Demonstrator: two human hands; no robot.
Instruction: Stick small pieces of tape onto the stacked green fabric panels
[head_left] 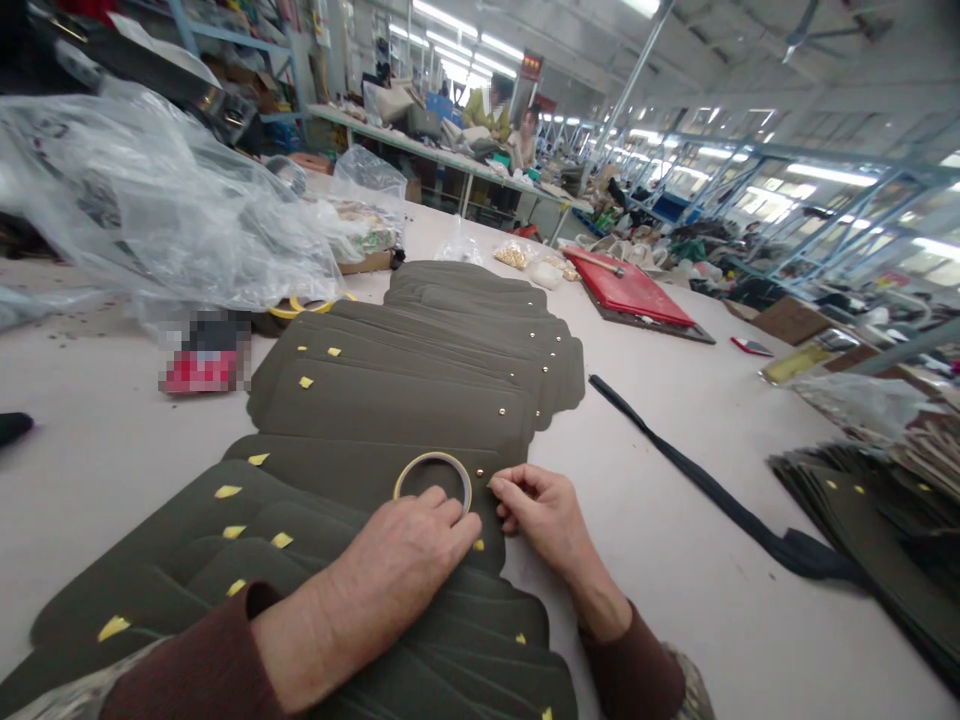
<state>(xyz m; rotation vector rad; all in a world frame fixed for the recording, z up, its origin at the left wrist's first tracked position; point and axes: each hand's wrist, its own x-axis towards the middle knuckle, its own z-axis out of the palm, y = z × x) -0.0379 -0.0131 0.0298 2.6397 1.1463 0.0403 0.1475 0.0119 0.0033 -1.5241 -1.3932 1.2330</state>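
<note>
My left hand (pixel 409 550) is closed on a roll of yellow tape (pixel 433 457), which stands on edge over the dark green panels (pixel 390 405). To its right, my right hand (pixel 547 515) pinches a small piece of yellow tape (pixel 492 484) between thumb and forefinger, just beside a small shiny metal stud (pixel 480 473). The panels overlap in a long fanned row. Bits of yellow tape (pixel 229 491) stick to several of them, and more studs dot the right ends of the far ones. My left fingertips are partly hidden behind the hand.
Clear plastic bags (pixel 187 200) heap up at the far left, with another yellow tape roll (pixel 311 305) nearby. A red pad (pixel 634 285) lies at the back right. Along the right run a dark strip (pixel 697 480) and a stack of dark panels (pixel 855 530). People work at a distant table.
</note>
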